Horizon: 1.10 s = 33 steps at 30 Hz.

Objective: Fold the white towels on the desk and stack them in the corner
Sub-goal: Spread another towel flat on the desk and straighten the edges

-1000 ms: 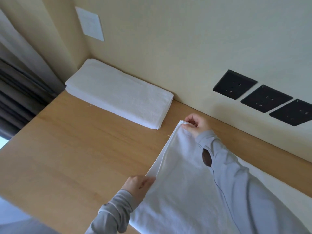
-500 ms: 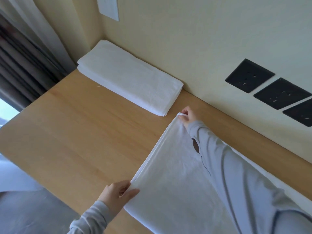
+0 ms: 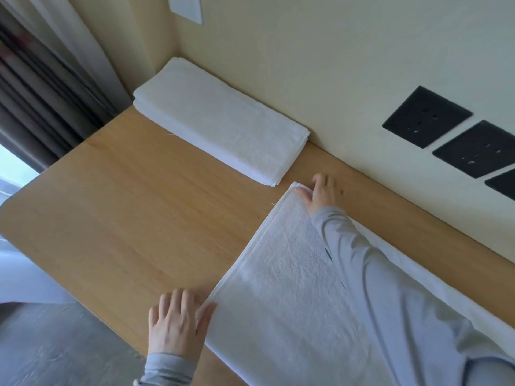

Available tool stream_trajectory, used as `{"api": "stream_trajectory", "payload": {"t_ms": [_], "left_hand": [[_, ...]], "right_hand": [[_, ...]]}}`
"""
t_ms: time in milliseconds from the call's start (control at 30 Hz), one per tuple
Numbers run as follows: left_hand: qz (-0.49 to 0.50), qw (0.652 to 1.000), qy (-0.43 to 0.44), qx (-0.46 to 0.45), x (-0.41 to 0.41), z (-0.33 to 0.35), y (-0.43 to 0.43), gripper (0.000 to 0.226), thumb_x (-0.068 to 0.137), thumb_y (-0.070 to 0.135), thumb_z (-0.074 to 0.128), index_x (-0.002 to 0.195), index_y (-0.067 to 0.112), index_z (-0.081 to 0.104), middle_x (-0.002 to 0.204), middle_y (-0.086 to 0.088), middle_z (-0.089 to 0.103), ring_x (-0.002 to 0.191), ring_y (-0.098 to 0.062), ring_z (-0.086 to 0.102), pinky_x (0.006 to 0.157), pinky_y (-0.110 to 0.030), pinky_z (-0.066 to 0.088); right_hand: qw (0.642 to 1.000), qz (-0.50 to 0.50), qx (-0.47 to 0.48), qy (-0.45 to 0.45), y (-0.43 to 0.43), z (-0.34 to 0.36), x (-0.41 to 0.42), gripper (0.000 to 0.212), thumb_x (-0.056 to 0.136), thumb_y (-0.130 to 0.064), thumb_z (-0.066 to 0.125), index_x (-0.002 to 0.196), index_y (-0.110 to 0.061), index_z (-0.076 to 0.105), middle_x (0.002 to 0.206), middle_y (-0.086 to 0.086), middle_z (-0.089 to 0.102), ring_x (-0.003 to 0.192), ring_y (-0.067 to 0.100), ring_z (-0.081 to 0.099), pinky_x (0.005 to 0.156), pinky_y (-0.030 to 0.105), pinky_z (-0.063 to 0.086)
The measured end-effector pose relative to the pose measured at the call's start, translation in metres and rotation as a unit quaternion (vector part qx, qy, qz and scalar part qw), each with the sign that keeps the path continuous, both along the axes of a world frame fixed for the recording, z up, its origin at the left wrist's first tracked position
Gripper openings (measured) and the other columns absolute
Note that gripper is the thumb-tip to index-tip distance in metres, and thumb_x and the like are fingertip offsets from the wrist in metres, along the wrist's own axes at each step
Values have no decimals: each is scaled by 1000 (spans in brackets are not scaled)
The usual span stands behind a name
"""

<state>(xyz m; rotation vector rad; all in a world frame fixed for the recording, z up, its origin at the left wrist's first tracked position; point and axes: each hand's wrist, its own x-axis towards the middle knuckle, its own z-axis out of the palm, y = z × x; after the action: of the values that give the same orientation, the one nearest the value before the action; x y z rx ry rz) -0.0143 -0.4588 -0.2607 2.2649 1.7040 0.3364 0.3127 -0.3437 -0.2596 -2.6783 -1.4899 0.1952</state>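
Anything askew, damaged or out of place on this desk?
Nothing much. The folded stack sits squarely in the corner and the spread towel lies flat on the desk; only a loose thread pokes from the stack.

Black sockets (image 3: 426, 117) and a white plate (image 3: 185, 8) mark the wall (image 3: 306, 65) near curtains (image 3: 41, 87).

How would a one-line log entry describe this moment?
left hand: touches towel near corner | right hand: presses far corner | folded stack: in corner

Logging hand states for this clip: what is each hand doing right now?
Left hand: open, flat at the near corner of the towel.
Right hand: open, pressing its far corner.
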Motion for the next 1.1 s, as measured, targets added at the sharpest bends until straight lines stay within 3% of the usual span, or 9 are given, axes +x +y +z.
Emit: {"api": "stream_trajectory", "payload": {"t_ms": [67,167,333,600,700,800,867,933,1100], "left_hand": [[-18,1000,-13,4,18,3,-8,56,96,51,21,106,9,58,101,-13,68,94,-33,58,73,-43,44],[-193,981,-13,31,54,-1,-20,55,93,46,31,133,11,46,136,-10,52,128,-23,40,98,-39,35],[-262,963,45,-34,41,-15,-2,66,90,57,31,135,12,47,146,-6,38,137,-21,34,104,-40,30],[-234,971,38,-38,22,-29,-5,75,90,59,28,142,5,34,151,-11,31,140,-25,26,109,-43,25],[-230,972,33,-36,22,-28,-5,74,91,58,26,142,5,32,150,-12,32,139,-25,27,109,-43,26],[-233,971,32,-41,22,-31,-5,74,92,57,24,144,5,28,151,-12,29,139,-25,26,109,-42,26],[-240,969,31,-42,21,-32,-4,73,92,56,24,145,6,23,153,-11,26,140,-25,25,111,-40,24],[-239,969,34,-48,21,-31,-4,74,91,57,25,146,6,24,153,-10,27,141,-24,24,112,-39,22],[-230,970,53,-58,23,-27,-4,75,91,59,24,143,5,33,152,-12,28,140,-23,24,113,-40,18]], "right_hand": [[996,27,90,2,-14,3,-17,38,94,-40,45,116,-9,52,118,10,54,107,28,49,87,37,31],[941,241,231,62,-53,0,-58,33,90,-13,42,114,-2,60,123,11,59,115,27,54,92,38,33],[848,520,74,70,-97,-24,-73,46,96,-26,37,137,-9,46,146,4,42,139,19,32,113,43,26],[969,201,-136,-43,-14,-12,33,58,100,-42,14,149,-16,-5,159,-1,-2,145,13,-8,118,40,-5],[978,199,-27,-51,-26,0,-2,61,99,-42,14,148,-10,-4,158,6,-4,146,20,-6,118,43,-6],[929,362,66,51,-88,-2,-79,62,98,-41,23,149,-7,11,157,8,10,146,23,7,118,46,7],[871,488,24,46,-137,-13,-105,61,98,-43,26,150,-12,14,158,3,13,146,19,9,117,46,12],[865,502,-10,5,-150,-19,-73,61,97,-44,26,149,-14,16,157,2,16,145,18,13,115,46,16],[980,177,-89,-34,-144,-9,62,79,91,-57,-7,148,-8,15,156,5,11,145,21,13,118,38,4]]}}
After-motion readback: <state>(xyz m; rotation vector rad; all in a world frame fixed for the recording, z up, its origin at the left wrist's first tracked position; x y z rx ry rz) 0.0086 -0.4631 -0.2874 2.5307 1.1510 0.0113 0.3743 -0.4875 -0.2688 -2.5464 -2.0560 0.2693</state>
